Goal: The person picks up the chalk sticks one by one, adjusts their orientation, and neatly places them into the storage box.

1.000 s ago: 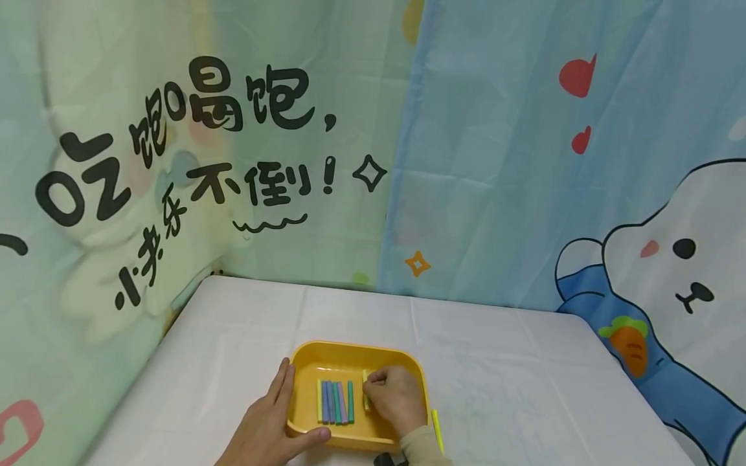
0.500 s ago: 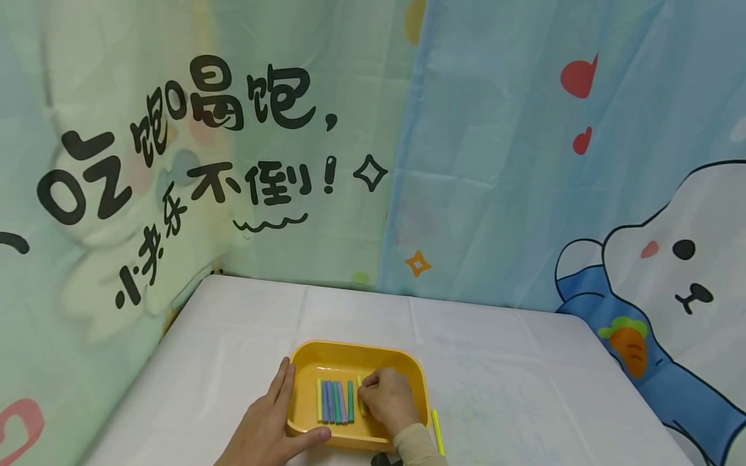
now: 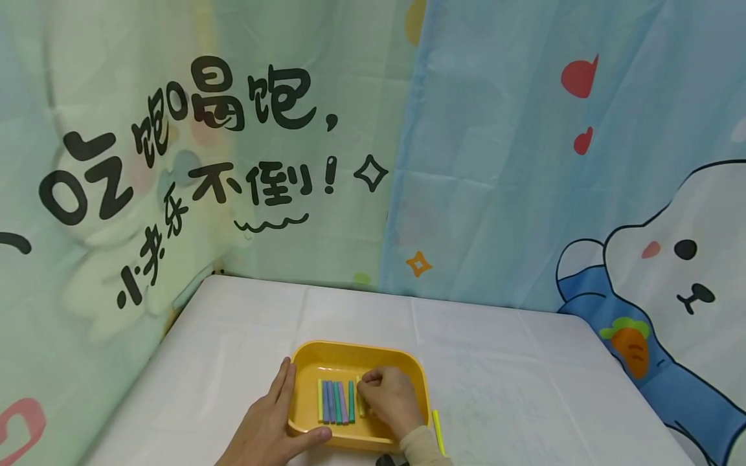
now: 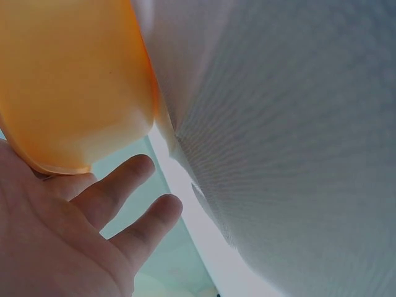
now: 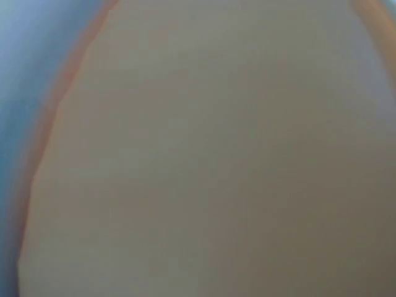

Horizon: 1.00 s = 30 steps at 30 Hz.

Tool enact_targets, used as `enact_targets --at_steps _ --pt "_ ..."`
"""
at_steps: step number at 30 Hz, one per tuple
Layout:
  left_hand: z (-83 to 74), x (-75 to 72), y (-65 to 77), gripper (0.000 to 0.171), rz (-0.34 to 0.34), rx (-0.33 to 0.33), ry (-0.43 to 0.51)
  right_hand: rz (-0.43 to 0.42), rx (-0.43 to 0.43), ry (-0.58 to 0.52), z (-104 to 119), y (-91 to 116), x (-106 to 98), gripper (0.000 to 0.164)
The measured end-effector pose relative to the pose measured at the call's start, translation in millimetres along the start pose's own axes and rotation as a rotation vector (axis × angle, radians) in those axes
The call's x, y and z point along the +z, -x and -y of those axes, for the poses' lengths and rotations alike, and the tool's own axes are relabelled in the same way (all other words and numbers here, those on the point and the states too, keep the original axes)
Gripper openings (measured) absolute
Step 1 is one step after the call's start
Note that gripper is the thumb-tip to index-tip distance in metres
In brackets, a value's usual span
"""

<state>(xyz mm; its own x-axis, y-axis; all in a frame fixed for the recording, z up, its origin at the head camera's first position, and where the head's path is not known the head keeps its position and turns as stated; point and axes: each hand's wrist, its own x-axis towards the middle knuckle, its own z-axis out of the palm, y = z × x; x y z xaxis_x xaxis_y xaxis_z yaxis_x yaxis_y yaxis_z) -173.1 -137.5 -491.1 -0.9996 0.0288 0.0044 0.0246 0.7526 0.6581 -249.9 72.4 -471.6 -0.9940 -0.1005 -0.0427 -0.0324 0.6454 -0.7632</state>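
Note:
A yellow tray point(image 3: 361, 441) stands on the white table, and several slim coloured sticks point(image 3: 336, 402) lie side by side in it. My left hand point(image 3: 269, 417) rests against the tray's left side, its thumb along the near rim. In the left wrist view, the fingers point(image 4: 117, 189) are mostly straight and spread, beside the tray's wall point(image 4: 74, 74). Over the tray's right half, my right hand point(image 3: 393, 398) pinches a yellow stick point(image 3: 361, 404), just right of a green stick point(image 3: 351, 401). The right wrist view is too blurred and blocked to show the fingers.
Outside the tray, a longer bright yellow stick point(image 3: 438, 432) lies by its right side. A dark object point(image 3: 386, 460), partly cut off, shows at the bottom by the right sleeve. Printed curtains point(image 3: 466, 162) hang along the table's point(image 3: 495, 375) left and far edges.
My right hand has shifted slightly left with the yellow stick, which now lies closer to the green stick. My left hand and the tray have stayed put.

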Motion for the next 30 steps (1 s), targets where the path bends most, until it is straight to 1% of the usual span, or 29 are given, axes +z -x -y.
enact_targets --at_steps 5,9,11,16,19,23,25,30 --pt "-0.7 -1.0 0.5 0.124 0.005 0.001 0.001 0.02 0.001 -0.014 2 2 -9 0.014" --pt "-2.0 -1.0 0.7 0.126 0.009 -0.012 0.0 0.01 0.024 -0.01 2 4 -15 0.018" --pt "-2.6 -0.7 0.7 0.126 0.009 -0.02 0.004 0.011 0.019 -0.025 0 6 -18 0.019" --pt "-3.3 0.7 0.5 0.126 0.011 -0.029 0.018 0.056 -0.036 -0.093 -4 12 -28 0.023" --pt "-3.7 1.4 0.2 0.127 0.016 -0.033 0.026 0.062 -0.055 -0.111 -5 14 -34 0.027" --pt "-4.1 1.5 0.4 0.127 0.017 -0.039 0.026 0.023 -0.051 -0.138 -6 18 -42 0.029" --pt "-4.1 1.4 0.6 0.127 0.013 -0.041 0.022 0.0 -0.041 -0.168 -7 21 -46 0.028" --pt "-2.9 1.5 1.0 0.126 -0.004 -0.026 0.022 -0.069 0.007 -0.251 -11 28 -56 0.025"
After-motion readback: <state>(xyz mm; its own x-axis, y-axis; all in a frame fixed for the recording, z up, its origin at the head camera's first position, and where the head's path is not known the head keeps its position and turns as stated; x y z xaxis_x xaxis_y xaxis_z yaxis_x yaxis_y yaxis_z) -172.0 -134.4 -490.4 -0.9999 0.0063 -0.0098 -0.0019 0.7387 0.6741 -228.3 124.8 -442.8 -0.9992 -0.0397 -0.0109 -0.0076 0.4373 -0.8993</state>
